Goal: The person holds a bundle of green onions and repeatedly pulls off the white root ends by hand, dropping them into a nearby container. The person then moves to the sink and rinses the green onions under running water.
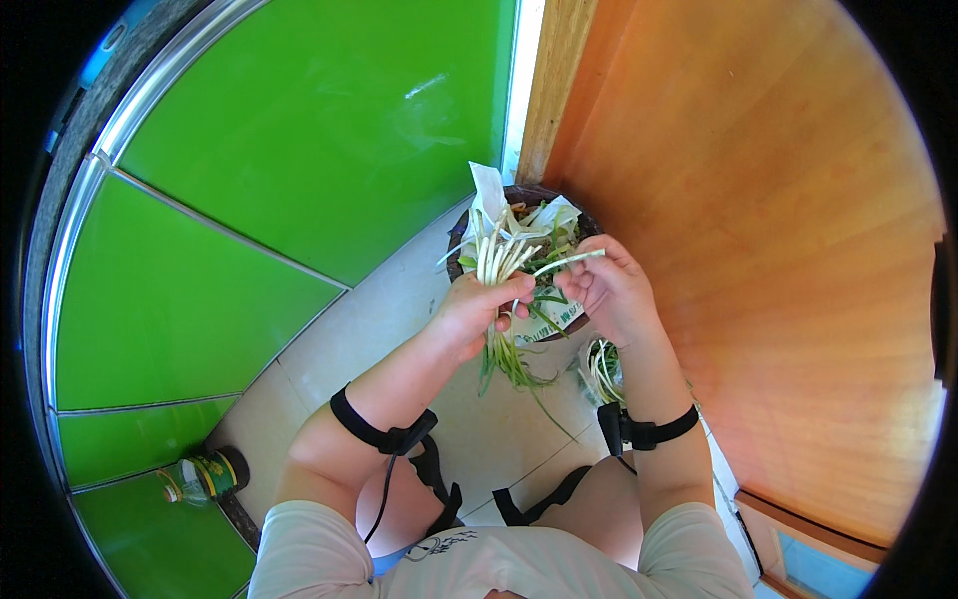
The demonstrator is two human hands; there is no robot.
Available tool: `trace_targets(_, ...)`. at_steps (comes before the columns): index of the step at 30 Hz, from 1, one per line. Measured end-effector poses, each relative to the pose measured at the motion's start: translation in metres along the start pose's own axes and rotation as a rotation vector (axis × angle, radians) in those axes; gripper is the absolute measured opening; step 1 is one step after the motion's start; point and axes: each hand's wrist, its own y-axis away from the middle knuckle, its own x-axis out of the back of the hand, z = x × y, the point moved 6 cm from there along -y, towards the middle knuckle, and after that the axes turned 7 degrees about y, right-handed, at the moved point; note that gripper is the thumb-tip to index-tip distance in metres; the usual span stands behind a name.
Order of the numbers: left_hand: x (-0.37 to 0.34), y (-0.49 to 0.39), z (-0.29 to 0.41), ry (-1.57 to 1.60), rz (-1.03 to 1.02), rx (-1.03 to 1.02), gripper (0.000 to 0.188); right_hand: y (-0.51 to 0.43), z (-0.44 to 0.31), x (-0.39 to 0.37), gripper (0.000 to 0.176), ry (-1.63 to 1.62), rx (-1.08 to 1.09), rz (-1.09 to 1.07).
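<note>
A bunch of long green stalks with white ends, perhaps garlic shoots or scallions (pixel 509 251), is gripped in my left hand (pixel 483 303); the white ends point away from me and the green leaves hang below. My right hand (pixel 610 288), just to the right, pinches the tip of a single pale stalk (pixel 569 261) that runs across to my left thumb. Under both hands stands a dark round bin (pixel 455 254) holding white paper or plastic, green scraps and peelings. More white and green stalks in a clear plastic bag (pixel 602 367) lie on the floor beneath my right forearm.
Glossy green cabinet panels (pixel 299 150) rise at the left, and an orange-brown wooden door (pixel 748 224) at the right. A clear plastic bottle with a green label (pixel 213 477) is at lower left. Pale floor tiles (pixel 359 344) lie between my legs and the bin.
</note>
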Motion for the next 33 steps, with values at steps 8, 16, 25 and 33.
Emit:
trace_targets(8,-0.001,-0.001,0.001,0.075,-0.023,0.006,0.025,0.0,-0.003,-0.011,0.017,0.436,0.21,0.21)
trace_targets(16,-0.004,0.002,-0.001,0.057,-0.012,0.022,0.025,0.001,0.006,-0.015,0.014,0.833,0.138,0.228)
trace_targets(25,0.0,-0.001,-0.002,0.061,-0.012,0.022,0.026,-0.001,-0.02,0.001,0.014,0.106,0.268,0.27)
trace_targets(33,0.01,-0.004,0.001,0.124,0.012,0.007,0.02,-0.001,-0.045,0.027,0.014,0.181,0.352,0.338)
